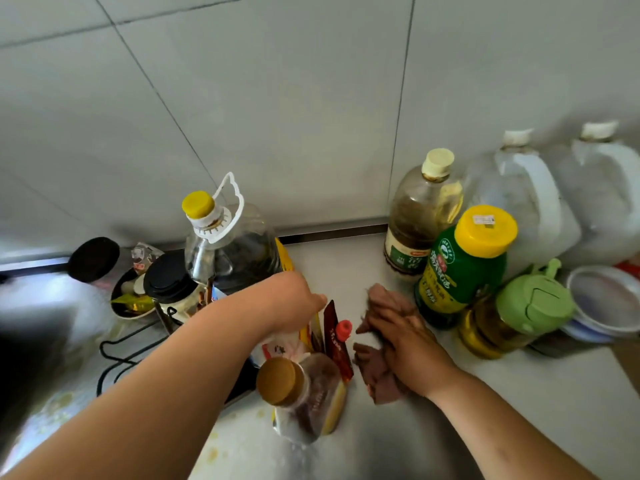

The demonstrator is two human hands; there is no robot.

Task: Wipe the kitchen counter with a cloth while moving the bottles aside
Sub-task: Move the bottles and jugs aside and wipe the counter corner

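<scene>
Grey wall tiles point(277, 98) backed a pale worktop point(519, 393) that met them at a dark seam. We observed two groups of containers with a bare strip of worktop between them.

Left group: a large oil jug point(235, 251) with a yellow cap and white carry loop stood upright near the wall. In front of it stood a jar with a black lid point(169, 278), a red-capped sauce pouch point(337, 337) and a small bottle with a brown cap point(304, 393). A small dish point(133, 303) and a black cord point(117, 355) lay further left.

Right group: a tall bottle with a cream cap point(422, 209), a green bottle with a yellow cap point(464, 265), a green-lidded oil dispenser point(512, 313), two large white jugs point(540, 202) and a round lidded tub point(606, 303) stood close together along the wall.

Our left hand point(294, 303) reached into the left group, beside the oil jug and above the pouch. We could not tell whether its grip was closed on anything, because the fingers were hidden behind the hand.

Our right hand point(405, 344) lay flat, palm down, fingers extended, pressing a pinkish-brown cloth point(379, 375) onto the worktop. The cloth lay in the bare strip, just beside the pouch on one side and near the green bottle on the other.
</scene>
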